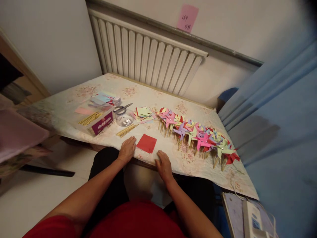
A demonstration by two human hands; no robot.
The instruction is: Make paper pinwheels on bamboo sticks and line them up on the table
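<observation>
A red paper square [146,143] lies flat on the tablecloth close to the table's front edge. To its left, my left hand [127,149] rests on the table edge, fingers stretched forward near the paper's corner and holding nothing. On the other side, my right hand [164,163] lies at the edge, a little apart from the paper, with its fingers loosely extended and nothing in them. Just beyond my left hand is a small bundle of thin wooden sticks [126,131]. Behind the red square sits a stack of cut coloured paper [143,113].
Rows of finished paper pinwheels [195,134] spread over the table's right side. At left stand a purple-labelled box [102,124] of sticks, a clear bowl [124,119] of small shiny pieces and scissors [123,108]. A radiator [148,49] runs behind; a blue curtain [279,109] hangs at right.
</observation>
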